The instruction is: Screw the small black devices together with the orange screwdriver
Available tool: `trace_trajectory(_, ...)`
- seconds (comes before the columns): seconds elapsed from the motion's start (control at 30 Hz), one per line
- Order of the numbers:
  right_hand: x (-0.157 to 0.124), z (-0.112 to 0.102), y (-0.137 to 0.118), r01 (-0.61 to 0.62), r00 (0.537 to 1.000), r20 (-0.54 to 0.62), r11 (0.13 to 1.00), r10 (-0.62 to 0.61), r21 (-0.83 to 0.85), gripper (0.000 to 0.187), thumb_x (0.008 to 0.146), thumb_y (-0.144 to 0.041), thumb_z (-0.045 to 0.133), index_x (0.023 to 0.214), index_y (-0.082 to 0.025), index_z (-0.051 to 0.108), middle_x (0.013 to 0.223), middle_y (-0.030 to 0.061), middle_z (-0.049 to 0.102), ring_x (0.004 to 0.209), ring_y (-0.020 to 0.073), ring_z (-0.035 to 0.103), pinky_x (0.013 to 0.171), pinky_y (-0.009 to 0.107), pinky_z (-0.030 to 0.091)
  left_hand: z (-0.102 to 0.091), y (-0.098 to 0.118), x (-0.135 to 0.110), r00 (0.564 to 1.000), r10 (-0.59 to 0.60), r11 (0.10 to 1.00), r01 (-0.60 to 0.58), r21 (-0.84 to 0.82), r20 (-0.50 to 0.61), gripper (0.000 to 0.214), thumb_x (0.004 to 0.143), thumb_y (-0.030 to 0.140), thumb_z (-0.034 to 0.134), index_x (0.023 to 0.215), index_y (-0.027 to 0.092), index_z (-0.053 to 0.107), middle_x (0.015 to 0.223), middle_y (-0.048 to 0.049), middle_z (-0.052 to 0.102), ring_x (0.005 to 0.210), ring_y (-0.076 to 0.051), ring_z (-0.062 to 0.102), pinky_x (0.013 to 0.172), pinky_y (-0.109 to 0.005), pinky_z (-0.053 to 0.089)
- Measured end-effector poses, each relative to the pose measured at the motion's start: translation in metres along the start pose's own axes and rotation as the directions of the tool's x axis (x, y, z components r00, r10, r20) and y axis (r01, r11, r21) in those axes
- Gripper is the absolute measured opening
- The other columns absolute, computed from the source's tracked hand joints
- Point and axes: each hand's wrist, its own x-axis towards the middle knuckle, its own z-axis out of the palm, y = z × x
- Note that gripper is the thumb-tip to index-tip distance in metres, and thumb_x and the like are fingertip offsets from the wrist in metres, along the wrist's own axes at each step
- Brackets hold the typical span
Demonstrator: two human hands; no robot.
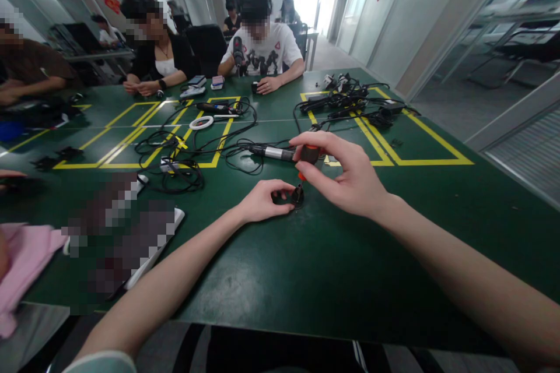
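My right hand (345, 172) is closed round the dark and orange handle of a screwdriver (310, 154), which points down. Its tip meets a small dark round part (298, 195) on the green table. Thumb and fingers of my left hand (266, 201) pinch that part from the left side. What the part is exactly is too small and dark to tell. Just beyond my hands lies a silver and black cylindrical tool (273, 153) with a cable.
Black cables (184, 178) lie tangled at the left, with a white ring (202, 122) behind them. More cables and adapters (350, 99) are heaped at the back right. A phone-like slab (153, 245) lies beside my left forearm. A person (271, 46) sits across the table (271, 280).
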Motion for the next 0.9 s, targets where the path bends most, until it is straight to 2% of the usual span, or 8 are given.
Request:
trace_trajectory(0.1, 0.0002, 0.0002, 0.0006, 0.051, 0.998, -0.044, 0.999, -0.051, 0.002, 0.020, 0.097, -0.017, 0.070, 0.116, -0.019, 0.072, 0.097, 0.0042, 0.075, 0.080, 0.0157, 0.069, 0.074, 0.031, 0.056, 0.0001, -0.0009, 0.0001, 1.000, 0.012, 1.000, -0.012, 0.010, 0.000, 0.035, 0.083, 0.027, 0.081, 0.116, 0.016, 0.080, 0.096, -0.0045, 0.079, 0.083, -0.017, 0.068, 0.078, -0.028, 0.053)
trace_trajectory(0.2, 0.0015, -0.0010, 0.0002, 0.072, 0.990, -0.121, 0.997, -0.076, -0.034, 0.012, 0.097, -0.017, 0.070, 0.106, -0.022, 0.077, 0.099, 0.0056, 0.075, 0.088, 0.0184, 0.070, 0.077, 0.033, 0.056, 0.0008, -0.0030, -0.0003, 1.000, 0.026, 1.000, -0.026, 0.005, -0.004, 0.042, 0.083, 0.027, 0.081, 0.123, 0.016, 0.078, 0.098, -0.0046, 0.079, 0.083, -0.017, 0.068, 0.078, -0.028, 0.054)
trace_trajectory(0.33, 0.0021, -0.0017, -0.0012, 0.045, 0.987, -0.154, 0.998, -0.052, -0.049, 0.018, 0.096, -0.014, 0.070, 0.110, -0.022, 0.078, 0.095, 0.0047, 0.072, 0.088, 0.0180, 0.068, 0.075, 0.033, 0.055, 0.0014, -0.0050, -0.0010, 0.997, 0.073, 0.997, -0.073, 0.011, -0.009, 0.047, 0.085, 0.028, 0.080, 0.131, 0.017, 0.075, 0.097, -0.0043, 0.078, 0.083, -0.016, 0.068, 0.080, -0.029, 0.055)
trace_trajectory(0.47, -0.0018, 0.0002, 0.0006, -0.004, 0.993, -0.115, 0.995, 0.016, 0.102, 0.028, 0.101, -0.015, 0.059, 0.125, -0.022, 0.073, 0.097, 0.0042, 0.072, 0.084, 0.0166, 0.069, 0.076, 0.033, 0.057, 0.0008, -0.0044, -0.0009, 0.997, 0.084, 0.996, -0.083, 0.043, -0.001, 0.042, 0.087, 0.032, 0.082, 0.126, 0.018, 0.078, 0.095, -0.0045, 0.076, 0.081, -0.016, 0.067, 0.081, -0.029, 0.055)
trace_trajectory(0.6, -0.0042, 0.0014, 0.0038, -0.048, 0.995, -0.078, 0.973, 0.067, 0.224, 0.024, 0.107, -0.022, 0.050, 0.115, -0.021, 0.072, 0.097, 0.0052, 0.073, 0.078, 0.0165, 0.069, 0.070, 0.033, 0.057, 0.0002, -0.0029, -0.0012, 0.998, 0.056, 0.996, -0.057, 0.066, 0.003, 0.041, 0.088, 0.036, 0.083, 0.125, 0.019, 0.078, 0.094, -0.0042, 0.075, 0.081, -0.016, 0.067, 0.080, -0.028, 0.055)
trace_trajectory(0.77, 0.0006, 0.0006, 0.0011, 0.002, 0.985, -0.173, 0.997, 0.010, 0.071, 0.012, 0.101, -0.021, 0.065, 0.102, -0.023, 0.077, 0.092, 0.0053, 0.073, 0.086, 0.0194, 0.068, 0.075, 0.036, 0.057, 0.0003, -0.0012, -0.0017, 0.999, 0.049, 0.995, -0.049, 0.087, 0.008, 0.039, 0.088, 0.035, 0.083, 0.124, 0.019, 0.079, 0.093, -0.0036, 0.075, 0.081, -0.016, 0.067, 0.081, -0.029, 0.055)
trace_trajectory(0.83, 0.0014, 0.0007, -0.0005, 0.016, 0.983, -0.184, 0.999, -0.008, 0.042, 0.013, 0.099, -0.018, 0.067, 0.103, -0.023, 0.078, 0.089, 0.0045, 0.071, 0.083, 0.0186, 0.066, 0.073, 0.035, 0.056, 0.0006, -0.0010, -0.0017, 0.999, 0.040, 0.995, -0.040, 0.095, 0.005, 0.039, 0.088, 0.035, 0.083, 0.123, 0.019, 0.079, 0.092, -0.0035, 0.075, 0.081, -0.016, 0.067, 0.082, -0.028, 0.055)
trace_trajectory(0.9, -0.0001, 0.0022, -0.0013, 0.008, 0.989, -0.150, 0.997, 0.004, 0.081, 0.018, 0.102, -0.018, 0.062, 0.112, -0.024, 0.076, 0.090, 0.0042, 0.071, 0.082, 0.0176, 0.066, 0.073, 0.035, 0.056, 0.0008, -0.0011, -0.0016, 0.999, 0.039, 0.994, -0.040, 0.101, 0.003, 0.039, 0.088, 0.035, 0.083, 0.123, 0.019, 0.079, 0.092, -0.0036, 0.075, 0.082, -0.017, 0.067, 0.082, -0.028, 0.055)
